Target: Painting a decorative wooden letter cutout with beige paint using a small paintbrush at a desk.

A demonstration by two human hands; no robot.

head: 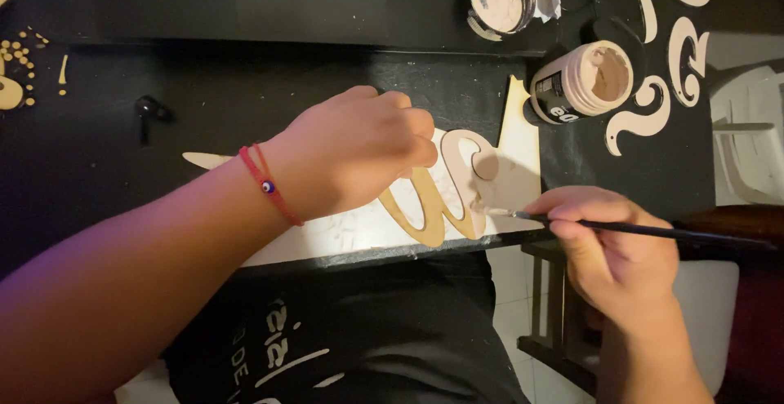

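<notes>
Right hand (608, 245) grip pinched around paintbrush (653, 231)
</notes>
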